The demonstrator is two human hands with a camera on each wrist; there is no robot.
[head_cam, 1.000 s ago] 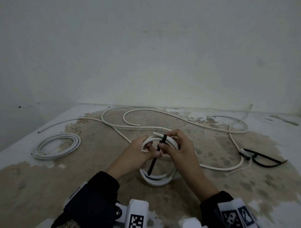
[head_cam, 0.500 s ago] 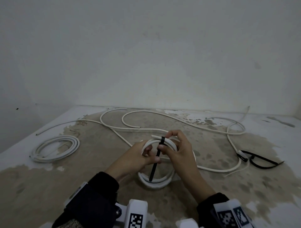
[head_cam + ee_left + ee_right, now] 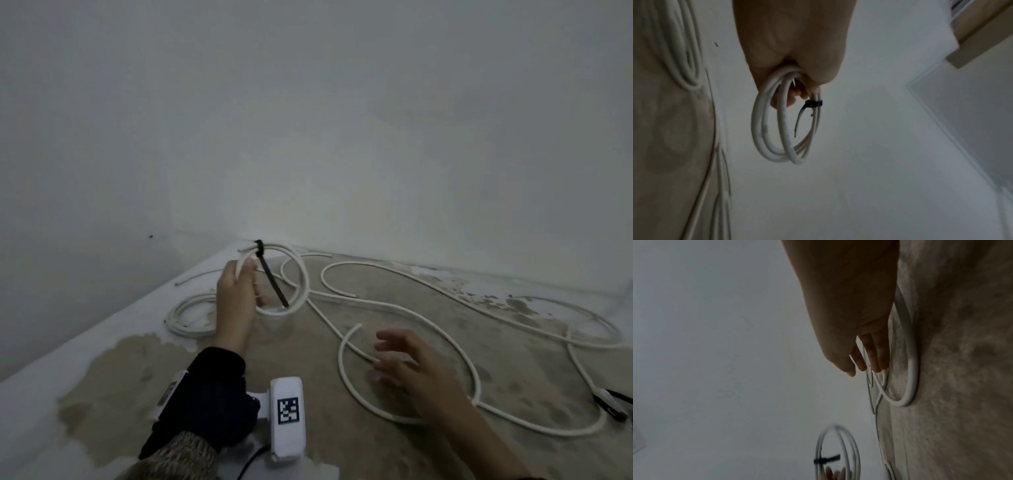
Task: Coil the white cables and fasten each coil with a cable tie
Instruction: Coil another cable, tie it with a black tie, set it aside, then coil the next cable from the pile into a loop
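My left hand (image 3: pixel 239 291) grips a white cable coil (image 3: pixel 301 274) and holds it up off the floor at the far left. A black cable tie (image 3: pixel 260 247) is cinched round the coil's top, its tail (image 3: pixel 275 284) hanging across the loop. The left wrist view shows the same coil (image 3: pixel 777 129) and tie (image 3: pixel 813 104) hanging from my curled fingers. My right hand (image 3: pixel 397 359) hovers with fingers spread over a loose white cable (image 3: pixel 346 363) that loops on the floor. In the right wrist view its fingertips (image 3: pixel 875 368) are just at that cable (image 3: pixel 910 378).
A second white coil (image 3: pixel 188 318) lies on the floor behind my left arm. More loose white cable (image 3: pixel 445 294) winds across the stained floor to the right. Black cable ties (image 3: pixel 613 404) lie at the right edge. A white wall stands close behind.
My right hand let go of the tie and coil and moved down right over a loose cable. My left hand carried the tied coil up and away to the left.
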